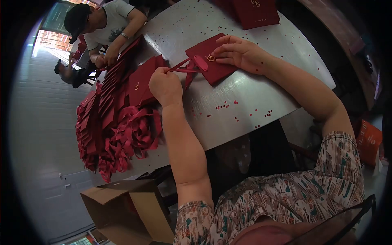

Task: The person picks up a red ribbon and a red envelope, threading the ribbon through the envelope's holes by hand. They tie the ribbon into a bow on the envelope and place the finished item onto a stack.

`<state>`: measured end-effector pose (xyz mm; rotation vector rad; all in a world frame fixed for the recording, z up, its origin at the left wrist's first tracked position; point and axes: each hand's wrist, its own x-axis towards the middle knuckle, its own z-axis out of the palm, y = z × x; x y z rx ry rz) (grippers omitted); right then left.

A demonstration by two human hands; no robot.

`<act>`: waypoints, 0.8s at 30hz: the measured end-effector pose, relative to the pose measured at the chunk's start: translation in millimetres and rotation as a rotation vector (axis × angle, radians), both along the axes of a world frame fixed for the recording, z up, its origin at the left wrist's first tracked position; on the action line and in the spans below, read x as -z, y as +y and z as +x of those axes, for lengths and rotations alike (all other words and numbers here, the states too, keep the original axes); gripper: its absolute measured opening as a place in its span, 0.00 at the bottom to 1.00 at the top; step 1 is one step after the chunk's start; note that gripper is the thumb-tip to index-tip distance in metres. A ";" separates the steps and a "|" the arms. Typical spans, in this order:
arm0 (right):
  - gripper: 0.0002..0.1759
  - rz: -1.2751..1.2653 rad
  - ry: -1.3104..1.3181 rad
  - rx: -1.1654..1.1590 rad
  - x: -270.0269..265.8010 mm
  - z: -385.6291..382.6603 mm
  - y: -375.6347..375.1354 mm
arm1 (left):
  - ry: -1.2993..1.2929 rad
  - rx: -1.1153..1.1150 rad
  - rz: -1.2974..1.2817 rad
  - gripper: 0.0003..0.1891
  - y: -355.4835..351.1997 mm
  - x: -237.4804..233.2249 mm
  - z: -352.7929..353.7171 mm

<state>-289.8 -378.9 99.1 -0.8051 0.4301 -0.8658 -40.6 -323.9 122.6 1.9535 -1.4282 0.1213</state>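
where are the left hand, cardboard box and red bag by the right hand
left hand (166, 86), head view: back of hand
cardboard box (151, 214), head view: lighter panel
red bag (210, 58), head view: gold logo

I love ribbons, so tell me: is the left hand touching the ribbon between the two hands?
Touching. The head view shows the ribbon running into the curled left hand, pinched there.

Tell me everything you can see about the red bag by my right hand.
The bag is dark red, flat and roughly rectangular, seemingly paper or card, with a gold print on its upward face. It lies slanted on the metal-looking table. A shiny ribbon overlaps it and runs to your left hand. Your right hand is over one edge; contact is unclear.
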 end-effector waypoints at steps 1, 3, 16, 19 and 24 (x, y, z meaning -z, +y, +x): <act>0.16 -0.004 0.002 0.001 -1.9 -0.4 1.0 | -0.005 0.015 -0.023 0.10 -0.1 -0.5 0.2; 0.15 -0.033 0.010 -0.001 -3.8 0.4 2.9 | -0.065 -0.007 -0.173 0.10 -2.9 0.7 -5.2; 0.13 -0.070 0.036 -0.004 -4.2 0.2 1.4 | 0.125 0.290 0.376 0.23 12.7 3.0 -59.6; 0.13 -0.100 0.026 -0.033 -9.1 -0.1 2.6 | 0.427 0.383 0.219 0.14 8.2 13.0 -55.6; 0.13 -0.190 0.049 -0.040 -20.6 -5.5 9.2 | 0.900 0.466 0.137 0.06 13.2 3.7 -65.9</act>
